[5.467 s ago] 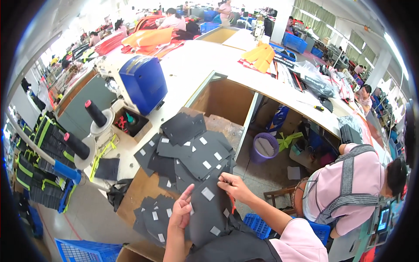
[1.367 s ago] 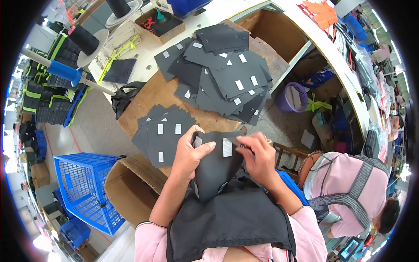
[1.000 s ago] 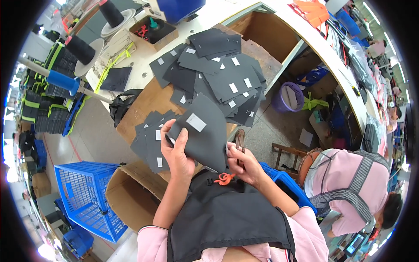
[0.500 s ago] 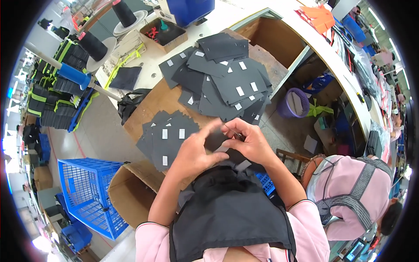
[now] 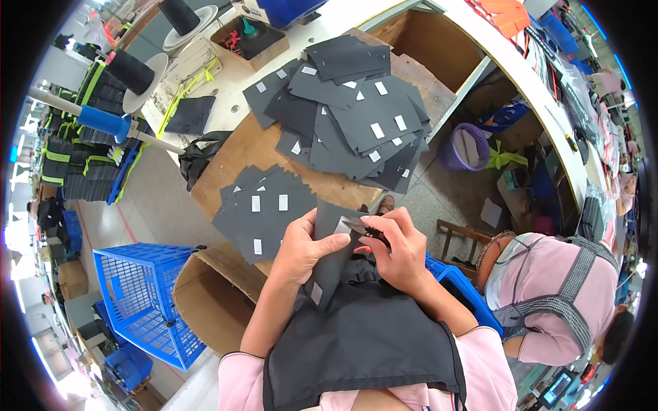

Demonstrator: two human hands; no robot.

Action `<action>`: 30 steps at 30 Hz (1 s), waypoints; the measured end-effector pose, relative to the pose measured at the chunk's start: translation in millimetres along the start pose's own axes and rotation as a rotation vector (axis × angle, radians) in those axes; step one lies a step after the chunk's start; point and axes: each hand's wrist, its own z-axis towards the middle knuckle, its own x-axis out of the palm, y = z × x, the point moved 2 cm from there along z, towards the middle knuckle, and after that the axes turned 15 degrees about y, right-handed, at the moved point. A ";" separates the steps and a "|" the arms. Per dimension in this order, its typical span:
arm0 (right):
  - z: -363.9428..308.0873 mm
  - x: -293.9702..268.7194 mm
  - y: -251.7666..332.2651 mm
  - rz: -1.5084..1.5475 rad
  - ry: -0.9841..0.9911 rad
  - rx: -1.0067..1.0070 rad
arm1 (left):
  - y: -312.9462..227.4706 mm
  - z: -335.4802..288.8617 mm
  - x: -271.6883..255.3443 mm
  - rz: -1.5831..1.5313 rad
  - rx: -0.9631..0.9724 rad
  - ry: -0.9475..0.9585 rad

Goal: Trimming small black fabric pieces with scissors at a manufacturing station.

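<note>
One dark grey panel point(image 5: 330, 267), bent, held above black apron point(image 5: 363, 342), near side of wooden board point(image 5: 229, 170). Left hand point(image 5: 300, 250) pinches its left side, thumb across front. Right hand point(image 5: 403, 250) grips small metal snips point(image 5: 358, 226), tips at panel's white patch point(image 5: 341, 225). I see smaller panel pile point(image 5: 267, 222) left, larger pile point(image 5: 370, 123) farther right; cardboard box point(image 5: 195, 284), blue crate point(image 5: 137, 294) near left.

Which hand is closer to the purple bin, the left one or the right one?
The right. The right hand, with the snips, is below and left of the purple bin in the picture; the left hand, gripping a grey piece, is farther left.
</note>
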 end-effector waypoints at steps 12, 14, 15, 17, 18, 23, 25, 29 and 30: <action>17.7 -13.7 -17.8 0.591 0.039 0.209 | 2.1 -6.6 -7.7 0.038 0.005 -0.043; 29.9 -13.6 -33.5 0.705 0.419 0.239 | 8.7 -9.0 -13.1 0.041 0.008 0.004; 34.3 -16.5 -42.7 0.703 0.415 0.240 | 11.0 -5.8 -13.2 0.042 0.008 0.008; 35.6 -11.4 -54.0 0.635 0.819 0.300 | 13.8 -0.6 -11.5 0.059 0.076 -0.036; 33.7 -8.8 -53.3 0.639 0.827 0.298 | 15.1 -0.9 -9.8 0.058 0.075 -0.045; 31.3 5.0 -34.5 0.797 0.596 0.392 | 18.3 -1.5 -5.3 -0.149 -0.010 0.023; 30.4 13.8 -34.5 0.844 0.555 0.413 | 20.5 -3.2 -11.0 -0.172 0.000 0.061; 14.4 20.9 -28.4 0.464 0.082 0.155 | 16.3 -1.1 -10.1 -0.146 -0.094 -0.091; 8.6 16.4 -24.3 0.471 0.092 0.151 | 15.8 -3.0 -12.0 -0.148 -0.091 -0.103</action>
